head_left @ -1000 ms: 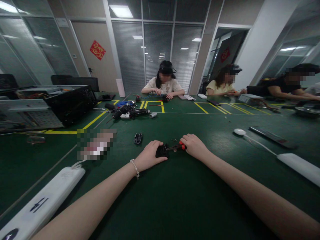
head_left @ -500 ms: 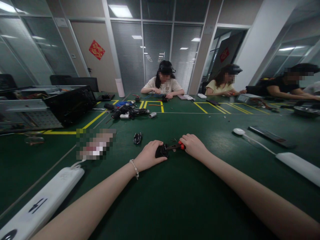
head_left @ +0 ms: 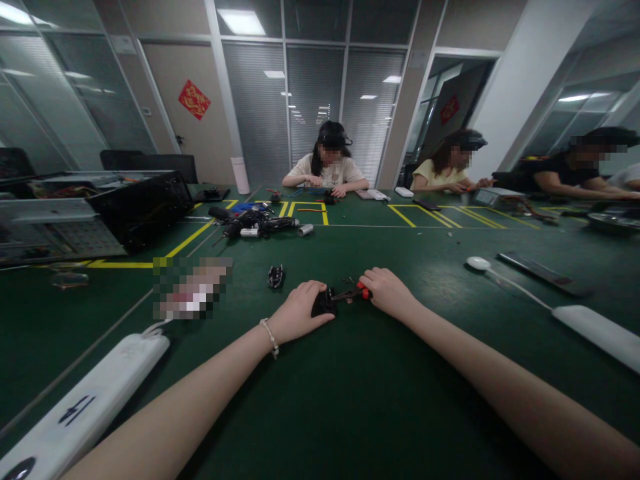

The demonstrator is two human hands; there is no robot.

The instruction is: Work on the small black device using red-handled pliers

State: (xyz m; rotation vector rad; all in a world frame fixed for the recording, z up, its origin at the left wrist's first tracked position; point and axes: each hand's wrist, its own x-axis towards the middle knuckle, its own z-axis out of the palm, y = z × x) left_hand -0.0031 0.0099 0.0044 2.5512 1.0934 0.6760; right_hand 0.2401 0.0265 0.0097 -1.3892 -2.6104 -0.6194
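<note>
My left hand [head_left: 299, 308] is closed around a small black part [head_left: 324, 304] on the green table, thumb on the near side and fingers on the far side. Red-handled pliers [head_left: 350, 293] are in my right hand [head_left: 389, 292], with the fingers wrapped round the handles. The tips of the pliers point left and meet the right side of the black part; what they grip there is too small to tell. Several tiny metal pieces [head_left: 347, 280] lie just beyond the pliers. Another small black part with metal bits [head_left: 275, 276] sits apart, beyond my left hand.
A white power strip [head_left: 85, 400] lies at the left, another white strip [head_left: 597, 330] at the right. Beyond are a dark pile of tools and cables [head_left: 255, 220] and an open computer case [head_left: 150, 212]. Several people sit across the table, one person [head_left: 327, 167] straight ahead.
</note>
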